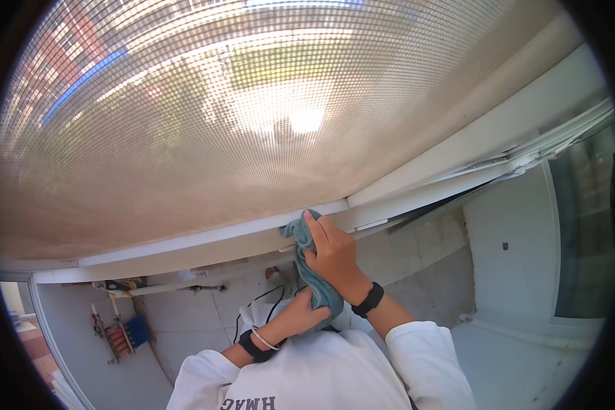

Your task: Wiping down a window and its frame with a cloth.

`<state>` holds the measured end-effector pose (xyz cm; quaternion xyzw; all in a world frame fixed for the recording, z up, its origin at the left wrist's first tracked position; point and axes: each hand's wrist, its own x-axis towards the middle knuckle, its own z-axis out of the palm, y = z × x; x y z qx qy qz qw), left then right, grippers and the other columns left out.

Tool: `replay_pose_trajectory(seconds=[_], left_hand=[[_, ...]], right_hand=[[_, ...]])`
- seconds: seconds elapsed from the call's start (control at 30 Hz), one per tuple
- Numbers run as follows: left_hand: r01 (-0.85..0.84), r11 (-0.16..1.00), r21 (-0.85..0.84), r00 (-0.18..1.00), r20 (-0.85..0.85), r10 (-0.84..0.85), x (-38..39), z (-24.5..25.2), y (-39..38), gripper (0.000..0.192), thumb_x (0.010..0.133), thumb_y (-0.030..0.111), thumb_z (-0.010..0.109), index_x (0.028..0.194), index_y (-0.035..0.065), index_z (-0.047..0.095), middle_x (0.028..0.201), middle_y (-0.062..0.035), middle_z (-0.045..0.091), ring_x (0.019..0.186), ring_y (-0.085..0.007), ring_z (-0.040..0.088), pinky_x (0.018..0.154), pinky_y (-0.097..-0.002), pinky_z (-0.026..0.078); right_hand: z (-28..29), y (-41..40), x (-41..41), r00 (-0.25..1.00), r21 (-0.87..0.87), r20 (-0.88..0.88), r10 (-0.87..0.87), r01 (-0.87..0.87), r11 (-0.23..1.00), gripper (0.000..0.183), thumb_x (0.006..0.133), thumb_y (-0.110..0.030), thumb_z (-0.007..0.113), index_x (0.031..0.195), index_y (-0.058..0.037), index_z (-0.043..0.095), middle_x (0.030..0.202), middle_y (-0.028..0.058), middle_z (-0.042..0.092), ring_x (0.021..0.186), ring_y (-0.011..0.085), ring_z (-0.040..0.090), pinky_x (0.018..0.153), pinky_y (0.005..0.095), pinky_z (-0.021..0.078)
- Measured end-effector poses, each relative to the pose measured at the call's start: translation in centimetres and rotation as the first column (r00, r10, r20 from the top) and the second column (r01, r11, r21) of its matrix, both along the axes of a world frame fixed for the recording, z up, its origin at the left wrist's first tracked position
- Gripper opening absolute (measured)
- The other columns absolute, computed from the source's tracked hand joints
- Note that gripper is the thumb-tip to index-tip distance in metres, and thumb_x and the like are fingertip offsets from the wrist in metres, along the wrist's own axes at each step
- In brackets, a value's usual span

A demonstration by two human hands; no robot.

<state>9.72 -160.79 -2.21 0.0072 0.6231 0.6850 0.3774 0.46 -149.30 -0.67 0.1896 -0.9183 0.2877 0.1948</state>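
Observation:
A grey-green cleaning cloth (303,256) hangs bunched between my two hands. My right hand (333,251) presses its upper end against the white lower rail of the window frame (225,224), near the frame's corner. Lower down and close to my body, my left hand (305,312) grips the trailing end of the cloth. Beyond the rail stretches a dusty insect screen (225,169), with buildings and greenery blurred behind it. The part of the rail under the cloth is hidden.
A heating manifold (120,338) with red and blue parts is on the lower left wall. Pipes (159,288) run beneath the sill. A black cable (259,297) loops near my left arm. To the right stands a glass pane (581,236) beside a white wall panel (507,271).

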Motion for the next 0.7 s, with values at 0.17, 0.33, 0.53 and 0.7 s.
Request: replay_pose_trajectory(seconds=[0.17, 0.33, 0.53, 0.7], left_hand=[[0.041, 0.999, -0.020, 0.997, -0.058, -0.042, -0.5, 1.9, 0.4, 0.056, 0.071, 0.016, 0.057, 0.120, -0.0043, 0.038, 0.109, -0.0171, 0.054, 0.101, -0.0235, 0.053, 0.089, -0.0315, 0.040], [0.062, 0.996, -0.066, 0.997, -0.037, -0.064, -0.3, 2.1, 0.6, 0.055, 0.072, 0.017, 0.057, 0.120, -0.0042, 0.038, 0.109, -0.0182, 0.054, 0.101, -0.0248, 0.053, 0.089, -0.0318, 0.040], [0.045, 0.998, -0.040, 0.993, -0.106, -0.049, -0.5, 0.8, 0.9, 0.055, 0.072, 0.019, 0.057, 0.118, -0.0048, 0.039, 0.107, -0.0190, 0.055, 0.099, -0.0260, 0.055, 0.087, -0.0327, 0.041], [0.060, 0.997, -0.041, 0.996, -0.071, -0.062, -0.7, 1.2, 0.8, 0.055, 0.071, 0.019, 0.058, 0.117, -0.0053, 0.040, 0.106, -0.0191, 0.056, 0.100, -0.0262, 0.054, 0.088, -0.0325, 0.041]], right_hand=[[0.1, 5.6, -1.6, 0.998, 0.160, -0.056, 0.036, -0.026, 0.987, 0.056, 0.056, -0.007, 0.059, 0.112, -0.0035, 0.055, 0.075, 0.0067, 0.052, 0.058, 0.0236, 0.055, 0.051, 0.0330, 0.0457], [-0.8, 2.4, -0.7, 0.996, -0.027, -0.040, -0.074, 0.073, 0.997, 0.059, 0.053, -0.003, 0.052, 0.112, -0.0051, 0.056, 0.072, 0.0081, 0.054, 0.055, 0.0278, 0.053, 0.049, 0.0349, 0.0436], [-0.3, 5.1, -1.5, 0.994, 0.126, -0.099, 0.056, -0.043, 0.991, 0.059, 0.055, -0.002, 0.051, 0.113, -0.0035, 0.054, 0.072, 0.0096, 0.053, 0.055, 0.0284, 0.053, 0.050, 0.0354, 0.0436], [-1.7, 3.2, -0.7, 0.995, 0.002, -0.068, -0.074, 0.074, 0.997, 0.059, 0.054, -0.001, 0.051, 0.113, -0.0021, 0.055, 0.067, 0.0085, 0.051, 0.053, 0.0275, 0.051, 0.049, 0.0345, 0.0429]])
